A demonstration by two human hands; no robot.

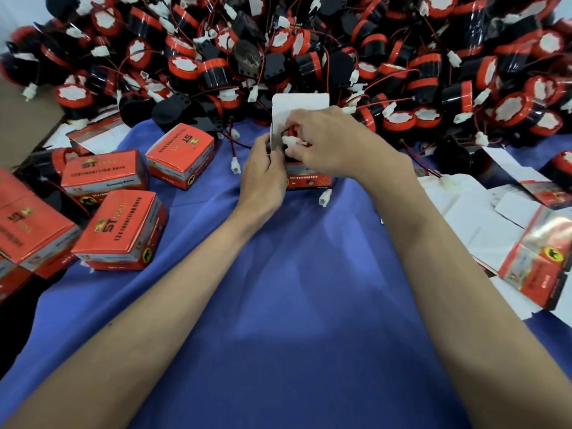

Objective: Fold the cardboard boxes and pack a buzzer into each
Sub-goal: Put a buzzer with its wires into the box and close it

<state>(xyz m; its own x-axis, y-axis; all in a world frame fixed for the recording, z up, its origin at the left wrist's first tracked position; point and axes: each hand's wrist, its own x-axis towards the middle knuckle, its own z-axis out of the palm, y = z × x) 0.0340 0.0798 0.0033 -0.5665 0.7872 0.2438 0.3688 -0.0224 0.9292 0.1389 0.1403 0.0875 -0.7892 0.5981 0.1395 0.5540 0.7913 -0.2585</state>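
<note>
The red boxes [122, 230] read "ST" and "12v reversing horn".

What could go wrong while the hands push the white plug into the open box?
1. The white plug, pinched by the right hand, sits at the opening of the box; closing the raised flap could trap it or its wire.
2. A loose plug lies on the cloth beside the box held by the left hand; it might snag.

open red box [309, 178], centre, stands on its base with its white lid flap [300, 110] raised; a white connector [289, 141] on red wire shows at its mouth. closed red boxes [119, 230] lie at left and flat box blanks [538, 258] at right. loose black-and-red buzzers [309, 41] are heaped behind.
</note>
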